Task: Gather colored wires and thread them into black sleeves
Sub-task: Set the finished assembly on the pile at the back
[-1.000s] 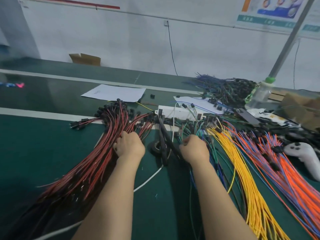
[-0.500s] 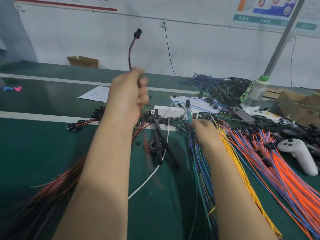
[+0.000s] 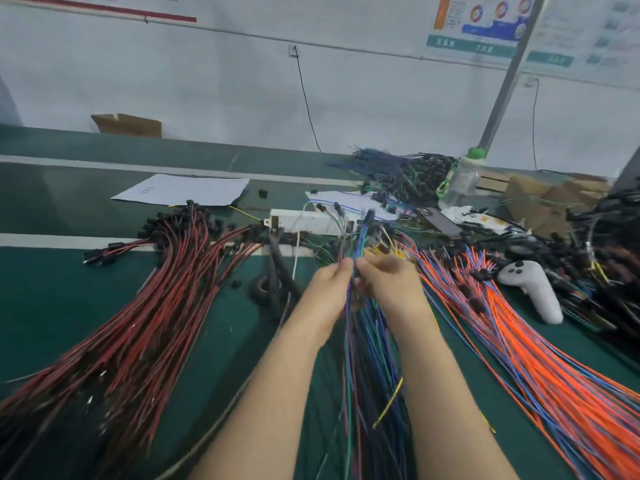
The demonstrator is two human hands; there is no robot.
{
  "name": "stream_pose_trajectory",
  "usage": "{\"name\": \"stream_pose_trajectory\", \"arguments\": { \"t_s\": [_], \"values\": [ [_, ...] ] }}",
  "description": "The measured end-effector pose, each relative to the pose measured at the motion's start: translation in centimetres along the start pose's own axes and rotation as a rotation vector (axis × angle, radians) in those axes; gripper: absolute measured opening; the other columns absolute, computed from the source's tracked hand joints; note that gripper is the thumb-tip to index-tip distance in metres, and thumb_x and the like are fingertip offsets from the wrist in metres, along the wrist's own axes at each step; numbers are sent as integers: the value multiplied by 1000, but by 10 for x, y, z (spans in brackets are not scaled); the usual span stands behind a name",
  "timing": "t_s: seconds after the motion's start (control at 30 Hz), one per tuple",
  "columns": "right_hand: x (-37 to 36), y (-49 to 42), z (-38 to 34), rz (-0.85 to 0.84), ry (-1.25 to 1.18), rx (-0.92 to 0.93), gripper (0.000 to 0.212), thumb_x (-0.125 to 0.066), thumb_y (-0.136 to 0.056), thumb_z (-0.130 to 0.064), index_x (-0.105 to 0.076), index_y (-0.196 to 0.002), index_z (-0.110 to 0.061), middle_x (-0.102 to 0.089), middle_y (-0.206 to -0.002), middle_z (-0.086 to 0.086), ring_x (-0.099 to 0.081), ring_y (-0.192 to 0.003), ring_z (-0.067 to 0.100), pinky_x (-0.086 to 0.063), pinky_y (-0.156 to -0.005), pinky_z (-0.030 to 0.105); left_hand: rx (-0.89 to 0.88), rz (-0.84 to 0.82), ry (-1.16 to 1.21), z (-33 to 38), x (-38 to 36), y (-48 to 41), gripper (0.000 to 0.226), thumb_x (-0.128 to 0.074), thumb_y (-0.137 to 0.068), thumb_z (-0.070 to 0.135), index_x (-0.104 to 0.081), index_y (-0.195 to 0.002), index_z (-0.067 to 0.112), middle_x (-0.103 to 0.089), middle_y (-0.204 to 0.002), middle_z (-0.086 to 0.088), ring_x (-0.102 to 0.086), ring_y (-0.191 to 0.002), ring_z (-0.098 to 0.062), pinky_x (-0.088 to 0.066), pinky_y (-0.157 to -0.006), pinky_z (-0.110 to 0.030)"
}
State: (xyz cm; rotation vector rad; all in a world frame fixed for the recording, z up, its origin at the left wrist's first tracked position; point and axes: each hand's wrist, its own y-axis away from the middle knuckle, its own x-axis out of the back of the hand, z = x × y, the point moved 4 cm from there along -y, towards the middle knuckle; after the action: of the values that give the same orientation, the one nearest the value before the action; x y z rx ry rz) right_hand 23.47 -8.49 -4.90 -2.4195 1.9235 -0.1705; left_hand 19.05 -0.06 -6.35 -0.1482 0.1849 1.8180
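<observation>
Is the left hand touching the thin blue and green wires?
Touching: in the head view, the left hand pinches the thin blue and green wires.

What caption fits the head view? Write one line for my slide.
Left hand and right hand pinch a blue-green wire bunch over the green table, red wires left, orange wires right.

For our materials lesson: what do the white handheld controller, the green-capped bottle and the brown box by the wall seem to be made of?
White controller: probably hard moulded plastic with a matte finish, going by its smooth rounded shell and black buttons.
Green-capped bottle: apparently clear plastic, since its wall is see-through.
Brown box: cardboard, dull brown, with open folded flaps.
</observation>
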Motion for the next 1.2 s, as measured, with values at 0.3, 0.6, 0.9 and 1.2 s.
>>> {"name": "stream_pose_trajectory", "arguments": {
  "t_s": [0.3,0.6,0.9,1.2],
  "values": [
    [13,5,44,30,59,-60,22,-57,-93,-6,-55,-71,-8,-57,-57,5,-60,-53,22,-55,-63,39,22,51,-90,-43,16,-12,21,-51,-96,13,-67,-82,12,-71,-80,-5,-70,-72,-14,-54,-56,-23],
    [13,2,45,53,173,-5,14,-58,-91,-9,-54,-79,-12,-59,-64,2,-58,-44,8,-50,-58,31,4,79,-62,-45,18,-11,19,-57,-93,11,-61,-86,-7,-63,-73,-14,-64,-56,-10,-52,-53,-22],
    [14,4,42,123,206,4,21,-63,-90,-23,-62,-70,-18,-61,-67,-1,-57,-66,17,-46,-67,31,-52,34,-88,-43,14,-5,12,-57,-92,8,-60,-80,7,-64,-62,-1,-61,-51,-3,-48,-50,-16],
    [14,5,46,27,25,-102,24,-66,-89,-12,-59,-66,-10,-56,-56,3,-50,-44,11,-41,-47,21,-38,35,-46,-46,15,-7,17,-52,-95,12,-64,-85,7,-67,-61,4,-63,-53,-5,-52,-53,-19]
  ]
}}
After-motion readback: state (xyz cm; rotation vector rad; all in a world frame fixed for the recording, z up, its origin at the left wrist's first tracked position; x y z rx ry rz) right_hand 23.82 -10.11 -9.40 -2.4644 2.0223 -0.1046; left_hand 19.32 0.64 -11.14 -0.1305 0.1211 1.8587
